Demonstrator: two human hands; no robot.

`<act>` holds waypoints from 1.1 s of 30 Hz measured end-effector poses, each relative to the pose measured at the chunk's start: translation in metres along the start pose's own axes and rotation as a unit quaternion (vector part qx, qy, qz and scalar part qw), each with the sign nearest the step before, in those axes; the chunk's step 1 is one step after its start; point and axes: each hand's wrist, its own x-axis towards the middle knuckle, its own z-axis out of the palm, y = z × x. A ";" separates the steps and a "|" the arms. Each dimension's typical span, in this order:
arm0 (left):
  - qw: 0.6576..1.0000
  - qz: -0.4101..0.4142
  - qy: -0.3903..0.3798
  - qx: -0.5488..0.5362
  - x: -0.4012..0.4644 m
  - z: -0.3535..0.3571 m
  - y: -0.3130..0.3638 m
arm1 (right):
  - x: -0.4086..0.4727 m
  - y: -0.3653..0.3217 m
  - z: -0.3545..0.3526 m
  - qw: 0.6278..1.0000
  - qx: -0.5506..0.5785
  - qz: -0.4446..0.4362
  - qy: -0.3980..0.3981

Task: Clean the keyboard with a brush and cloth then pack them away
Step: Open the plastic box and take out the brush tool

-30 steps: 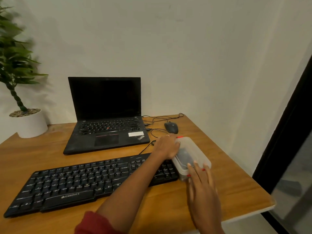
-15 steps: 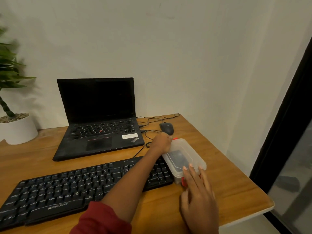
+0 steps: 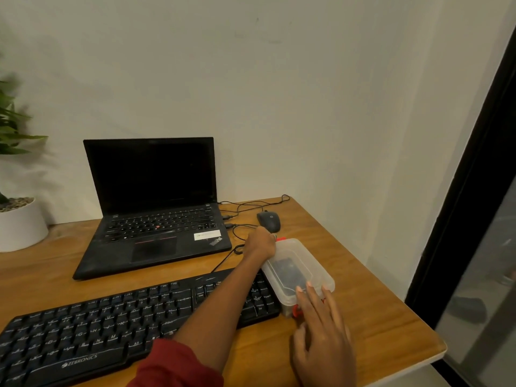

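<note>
Head: mouse (image 3: 269, 221), cable beyond box (image 3: 298, 270); keyboard (image 3: 111, 328) touching left.

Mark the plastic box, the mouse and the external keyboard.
Plastic box (image 3: 303, 263): head view, on the clear lid.
Mouse (image 3: 269, 220): head view, on its black top shell.
External keyboard (image 3: 92, 325): head view, on the letter keys.

"ZEBRONICS" on keyboard (image 3: 134, 322), "ThinkPad" on laptop (image 3: 156, 216), "hp" on mouse (image 3: 268, 221)
</note>
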 end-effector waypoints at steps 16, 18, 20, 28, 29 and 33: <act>0.990 0.126 -0.017 -0.063 -0.135 0.003 -0.037 | 0.006 -0.003 -0.004 0.997 -0.020 0.070 -0.011; 0.990 0.116 -0.030 -0.072 -0.152 0.005 -0.043 | 0.008 -0.005 -0.004 0.993 -0.001 0.115 -0.015; 0.988 0.135 -0.020 -0.066 -0.164 0.008 -0.046 | 0.011 -0.007 -0.004 0.989 0.021 0.146 -0.025; 0.983 0.177 0.040 0.002 -0.176 0.019 -0.050 | 0.028 0.003 -0.004 0.983 0.080 0.141 -0.088; 0.981 0.186 0.046 0.018 -0.174 0.022 -0.052 | 0.028 0.003 -0.004 0.982 0.087 0.142 -0.087; 0.977 0.203 0.066 0.024 -0.176 0.024 -0.058 | 0.028 -0.003 -0.011 0.978 0.113 0.163 -0.064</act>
